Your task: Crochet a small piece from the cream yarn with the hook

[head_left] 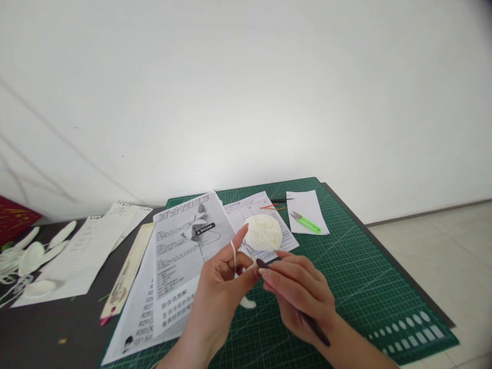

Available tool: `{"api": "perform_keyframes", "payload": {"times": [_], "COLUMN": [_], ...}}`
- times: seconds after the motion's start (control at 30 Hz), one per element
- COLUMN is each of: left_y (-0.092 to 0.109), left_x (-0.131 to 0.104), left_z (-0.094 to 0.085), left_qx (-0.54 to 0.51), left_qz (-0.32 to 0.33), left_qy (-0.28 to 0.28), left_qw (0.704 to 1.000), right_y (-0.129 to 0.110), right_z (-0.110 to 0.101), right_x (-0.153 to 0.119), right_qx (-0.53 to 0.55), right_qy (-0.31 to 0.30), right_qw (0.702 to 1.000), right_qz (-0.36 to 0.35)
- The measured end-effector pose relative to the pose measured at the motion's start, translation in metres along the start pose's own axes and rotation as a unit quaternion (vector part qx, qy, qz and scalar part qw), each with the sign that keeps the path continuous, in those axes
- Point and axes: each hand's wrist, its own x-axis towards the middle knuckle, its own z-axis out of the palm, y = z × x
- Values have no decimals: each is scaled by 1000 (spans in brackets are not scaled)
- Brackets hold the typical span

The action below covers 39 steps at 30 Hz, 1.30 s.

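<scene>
Against a white wall (246,102), a dark surface (42,346) bears a green cutting mat (357,261); pale floor tiles (442,236) lie right. Over the mat, the right hand (302,294), fingers closed, grips a crochet hook (317,330), and the left hand (221,294) pinches white yarn (234,255) (1 strand loops its index finger).

Fibrous, matt yarn ball (265,233), smooth dark tool handle (317,328), plastic-handled snips (309,224) with metal blades (296,216), matt printed paper (172,256), smooth cutting mat (349,271)
</scene>
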Motion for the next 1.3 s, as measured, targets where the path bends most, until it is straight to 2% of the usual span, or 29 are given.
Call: {"api": "perform_keyframes", "payload": {"times": [0.07,0.13,0.17,0.27,0.4,0.47,0.53,0.63,0.8,1.03,1.3], "left_y": [3,7,9,16,21,21,22,24,31,28,25], "left_x": [0,0,0,-3,-8,-9,-9,-9,-11,-8,-6], "left_z": [-1,-3,-4,-5,-6,-7,-8,-8,-6,-13,-13], "left_qx": [-31,-35,-28,4,44,63,82,112,168,208,244], "left_qz": [-26,-44,-52,-67,-70,-73,-71,-62,-65,-65,-52], "left_qy": [-21,-32,-37,-47,-66,-87,-109,-134,-133,-176,-170], "left_qw": [999,998,998,997,994,991,988,983,975,960,953], "right_y": [1,2,2,5,8,9,10,10,10,12,13], "right_z": [1,3,4,7,7,5,4,1,-3,-14,-22], "right_x": [-1,0,1,7,13,15,16,17,21,22,17], "right_qx": [3,78,136,313,455,485,497,502,497,452,368], "right_qy": [3,40,67,124,110,101,95,92,86,54,32], "right_qw": [1000,994,982,907,794,761,749,751,768,826,890], "right_qz": [-9,59,108,253,387,419,426,419,395,333,266]}}
